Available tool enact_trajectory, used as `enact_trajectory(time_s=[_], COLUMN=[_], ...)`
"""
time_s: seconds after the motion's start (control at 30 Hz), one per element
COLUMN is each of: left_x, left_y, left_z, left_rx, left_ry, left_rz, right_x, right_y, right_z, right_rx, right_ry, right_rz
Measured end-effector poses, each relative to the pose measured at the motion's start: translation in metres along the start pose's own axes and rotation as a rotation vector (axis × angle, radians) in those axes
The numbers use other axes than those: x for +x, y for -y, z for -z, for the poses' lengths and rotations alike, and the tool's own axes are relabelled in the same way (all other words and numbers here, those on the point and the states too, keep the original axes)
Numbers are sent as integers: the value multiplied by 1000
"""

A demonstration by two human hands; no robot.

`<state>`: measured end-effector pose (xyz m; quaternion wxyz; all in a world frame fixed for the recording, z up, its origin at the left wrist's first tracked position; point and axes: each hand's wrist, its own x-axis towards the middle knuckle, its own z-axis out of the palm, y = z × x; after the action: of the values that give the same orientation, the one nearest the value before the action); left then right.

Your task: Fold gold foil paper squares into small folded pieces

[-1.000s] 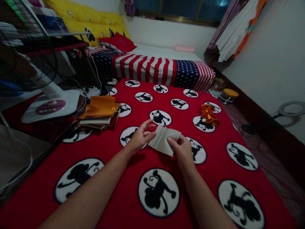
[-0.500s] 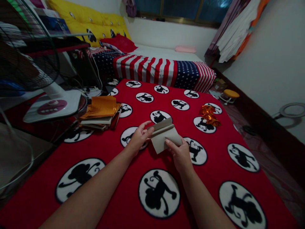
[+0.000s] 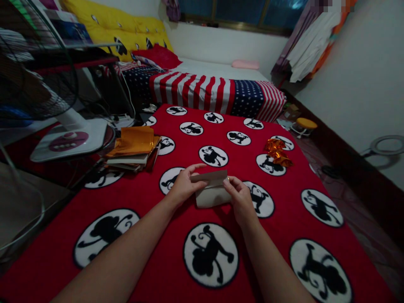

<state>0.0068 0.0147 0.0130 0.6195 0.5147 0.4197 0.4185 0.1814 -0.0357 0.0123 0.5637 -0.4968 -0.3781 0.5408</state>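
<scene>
A folded sheet of pale paper [image 3: 212,194] is held just above the red blanket [image 3: 151,219] with monkey prints. My left hand [image 3: 183,185] pinches its upper left corner between thumb and fingers. My right hand [image 3: 240,195] pinches the upper right edge. The top strip of the paper is folded over and looks darker. Both forearms reach in from the bottom of the view.
A stack of gold and white sheets [image 3: 134,147] lies at the blanket's left edge. Folded gold foil pieces [image 3: 277,152] sit at the far right. A fan base [image 3: 69,139] stands on the left, a bed with a striped cover [image 3: 217,90] behind.
The paper was spread open between my hands, then folded. Now it is turned level, with the top strip folded down and both hands pinching its upper corners.
</scene>
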Motion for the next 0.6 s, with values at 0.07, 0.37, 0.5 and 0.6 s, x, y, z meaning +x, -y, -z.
enact_trajectory(time_s=[0.07, 0.37, 0.5, 0.6], left_x=[-1, 5, 5, 3], left_y=[0, 3, 3, 1], left_z=[-2, 0, 2, 3], left_rx=[-28, -206, -144, -62], left_ry=[40, -147, -124, -56], left_rz=[8, 12, -59, -114], right_x=[1, 4, 6, 8], right_y=[-1, -6, -7, -7], right_z=[0, 2, 7, 10], right_rx=[-25, 27, 4, 7], right_ry=[-41, -295, -340, -369], right_rz=[2, 22, 44, 50])
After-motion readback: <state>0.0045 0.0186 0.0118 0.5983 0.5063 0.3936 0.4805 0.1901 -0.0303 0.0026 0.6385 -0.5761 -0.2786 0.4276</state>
